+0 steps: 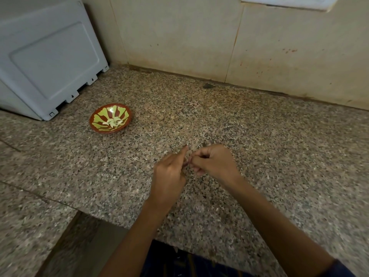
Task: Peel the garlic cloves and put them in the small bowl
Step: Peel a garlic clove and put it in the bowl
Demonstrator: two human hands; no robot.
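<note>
Hands are meeting above a speckled granite counter (259, 136), fingertips touching. The right hand (214, 161) is curling its fingers tight, seemingly pinching something small against the left hand (169, 172), whose forefinger is pointing forward; what they are gripping is too blurred and hidden to tell. Peeled garlic cloves (113, 122) are lying pale in the small bowl (93, 118), a brown dish with a yellow-green petal pattern, well apart to the left. A white appliance (46, 60) is standing just behind the bowl, against the tiled wall (189, 37).
</note>
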